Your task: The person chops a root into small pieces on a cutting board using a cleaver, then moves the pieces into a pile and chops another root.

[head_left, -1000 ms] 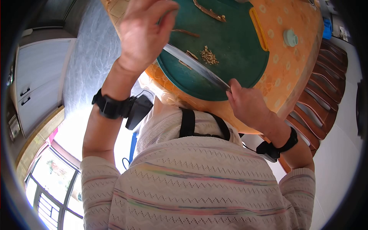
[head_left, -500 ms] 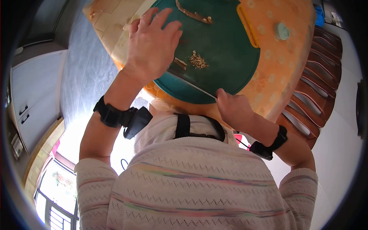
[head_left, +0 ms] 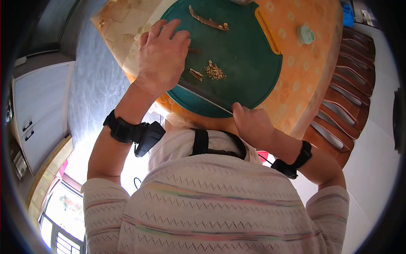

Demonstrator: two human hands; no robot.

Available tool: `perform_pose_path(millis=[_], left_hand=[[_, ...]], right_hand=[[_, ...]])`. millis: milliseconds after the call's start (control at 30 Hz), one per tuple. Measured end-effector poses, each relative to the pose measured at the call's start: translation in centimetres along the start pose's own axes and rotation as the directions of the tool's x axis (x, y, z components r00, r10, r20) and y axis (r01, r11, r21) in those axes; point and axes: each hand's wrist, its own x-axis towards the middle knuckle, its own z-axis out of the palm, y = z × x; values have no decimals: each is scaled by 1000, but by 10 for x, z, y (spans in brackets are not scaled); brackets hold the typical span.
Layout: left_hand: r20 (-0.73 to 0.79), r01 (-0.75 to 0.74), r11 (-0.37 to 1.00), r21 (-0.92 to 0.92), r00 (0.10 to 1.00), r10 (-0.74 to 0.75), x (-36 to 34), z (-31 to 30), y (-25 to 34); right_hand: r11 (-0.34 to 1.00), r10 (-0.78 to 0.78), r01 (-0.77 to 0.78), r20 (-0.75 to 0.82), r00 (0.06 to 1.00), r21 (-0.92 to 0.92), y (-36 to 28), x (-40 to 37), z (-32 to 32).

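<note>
The right hand (head_left: 255, 125) is closed around the handle of a knife (head_left: 206, 98); the blade runs forward and left from that fist, over the near edge of a green cutting board (head_left: 245, 67), its far end passing beneath the heel of the left hand (head_left: 162, 63). The left hand is palm-down, fingers loosely bent and spread; its underside is hidden, so I cannot tell whether it has hold of anything.

Just right of the left palm lie short split pieces (head_left: 196, 75), with a crumbly chopped pile (head_left: 215, 71) beside them. A long curved strip (head_left: 208, 22) lies beyond the left fingertips, to their right. The strip looks dry, light and stiff, likely brittle, best pinched mid-length. The knife should feel rigid and heavier, safest held by its handle.
</note>
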Motion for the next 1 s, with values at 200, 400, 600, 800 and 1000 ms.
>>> perform_pose_path(millis=[200, 400, 600, 800, 1000], left_hand=[[-103, -22, 999, 34, 994, 26, 1, -4, 4], [-395, -88, 993, -80, 917, 50, 13, 1, 1], [-432, -28, 977, -212, 899, -68, -54, -14, 3], [-256, -154, 968, -197, 961, 101, -83, 26, 15], [-266, -165, 967, -195, 958, 110, -85, 30, 14]], right_hand=[[999, -19, 22, -83, 996, 28, 2, -3, 4], [988, 40, -36, -24, 999, 150, 16, 6, -7], [982, 24, -7, -87, 996, 188, 22, 6, -8], [977, 45, -34, -46, 998, 211, 22, 7, -12], [968, 62, -41, -76, 995, 248, 23, 1, -12]])
